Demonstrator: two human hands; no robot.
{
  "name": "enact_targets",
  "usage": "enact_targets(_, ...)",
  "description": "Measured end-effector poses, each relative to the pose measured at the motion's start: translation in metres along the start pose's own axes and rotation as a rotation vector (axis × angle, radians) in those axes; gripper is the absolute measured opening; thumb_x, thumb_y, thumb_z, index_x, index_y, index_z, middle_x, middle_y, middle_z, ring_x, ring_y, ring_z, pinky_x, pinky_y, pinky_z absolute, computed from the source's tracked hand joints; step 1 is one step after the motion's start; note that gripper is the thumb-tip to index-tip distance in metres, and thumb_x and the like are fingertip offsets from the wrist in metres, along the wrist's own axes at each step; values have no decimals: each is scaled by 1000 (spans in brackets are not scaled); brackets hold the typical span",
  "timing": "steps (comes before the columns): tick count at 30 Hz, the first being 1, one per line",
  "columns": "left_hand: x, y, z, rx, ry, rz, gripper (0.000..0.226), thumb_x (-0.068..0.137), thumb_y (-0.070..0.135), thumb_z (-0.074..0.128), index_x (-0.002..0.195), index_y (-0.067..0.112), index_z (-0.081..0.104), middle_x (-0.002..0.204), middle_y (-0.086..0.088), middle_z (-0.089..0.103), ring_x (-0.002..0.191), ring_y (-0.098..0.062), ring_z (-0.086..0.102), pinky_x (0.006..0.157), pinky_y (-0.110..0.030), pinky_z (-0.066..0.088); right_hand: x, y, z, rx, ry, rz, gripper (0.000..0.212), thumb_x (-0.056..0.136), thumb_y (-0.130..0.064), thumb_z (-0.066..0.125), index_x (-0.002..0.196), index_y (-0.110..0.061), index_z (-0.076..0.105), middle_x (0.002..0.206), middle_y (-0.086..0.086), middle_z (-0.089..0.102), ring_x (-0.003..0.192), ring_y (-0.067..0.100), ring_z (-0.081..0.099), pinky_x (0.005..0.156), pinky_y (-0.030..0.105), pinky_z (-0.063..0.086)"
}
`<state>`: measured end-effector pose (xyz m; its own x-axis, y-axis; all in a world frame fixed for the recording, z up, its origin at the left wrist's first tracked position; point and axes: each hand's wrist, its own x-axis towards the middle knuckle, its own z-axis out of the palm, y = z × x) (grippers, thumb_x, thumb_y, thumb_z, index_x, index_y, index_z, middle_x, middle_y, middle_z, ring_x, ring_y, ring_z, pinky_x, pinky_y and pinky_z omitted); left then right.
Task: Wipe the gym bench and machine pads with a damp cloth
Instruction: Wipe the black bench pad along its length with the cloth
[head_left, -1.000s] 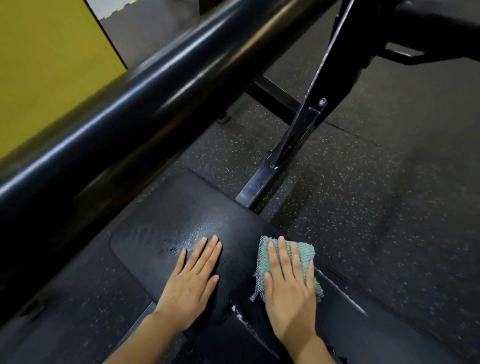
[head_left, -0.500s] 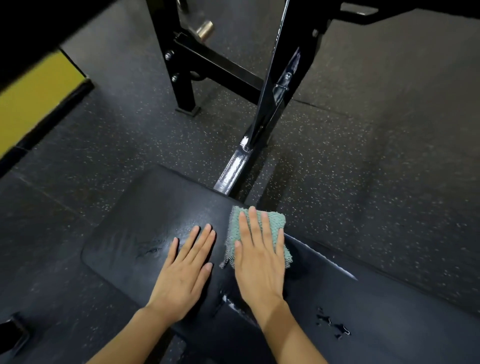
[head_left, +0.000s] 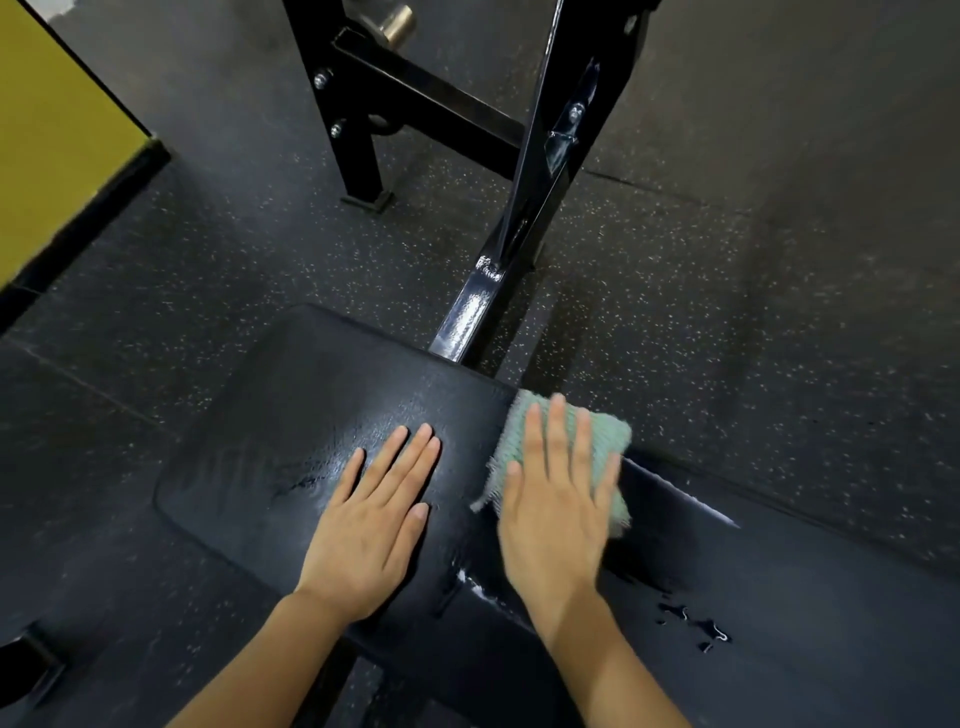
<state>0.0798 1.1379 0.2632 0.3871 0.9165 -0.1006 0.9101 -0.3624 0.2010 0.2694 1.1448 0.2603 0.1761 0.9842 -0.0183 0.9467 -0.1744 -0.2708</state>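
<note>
Two flat hands on black bench pad (head_left: 311, 405), right hand (head_left: 558, 519) fingers (head_left: 557, 431) straight atop green cloth (head_left: 602, 441), left hand (head_left: 371, 530) bare

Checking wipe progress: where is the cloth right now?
In the head view, the cloth lies flat under the right hand, at the bench pad's far edge, right of the left hand.

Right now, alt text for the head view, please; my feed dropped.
A person's right hand presses a folded green cloth flat at the far edge of a wet-streaked black bench pad, while the left hand rests flat on the pad. A black steel frame stands beyond on speckled rubber floor.
</note>
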Motion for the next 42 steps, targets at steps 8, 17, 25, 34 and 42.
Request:
enact_targets(8,0,0,0,3,6,6,54,107,36,14,158,19,19,166,6,15,153,-14,11,122,-39,7,7,2,3,-3,-45,-140,56,102,-35,20,157,-21,19,165,-3,13,152,19,8,120,48,6)
enact_targets(17,-1,1,1,0,14,3,55,105,34,19,158,19,17,166,5,15,153,-14,10,123,-40,6,-31,69,-11,10,-18,103,58,102,-38,14,157,-20,17,165,-4,8,152,18,5,121,46,-2)
enact_targets(25,0,2,1,-1,21,3,55,104,32,22,158,19,20,165,5,16,153,-13,10,122,-40,8,0,-19,2,51,-49,-7,59,100,-35,17,157,-21,15,165,-1,9,152,22,5,119,50,-3)
enact_targets(34,0,1,0,-13,22,1,55,105,33,21,158,20,20,165,5,17,153,-12,10,123,-38,4,-22,57,-13,-47,-52,-43,57,102,-36,17,157,-21,20,164,-2,17,150,19,15,119,51,19)
enact_targets(42,1,2,1,10,32,-4,55,104,32,23,158,19,21,165,5,18,153,-13,10,124,-36,2,-32,71,-19,5,-41,106,60,101,-38,13,157,-20,15,164,-3,7,152,21,5,120,53,7)
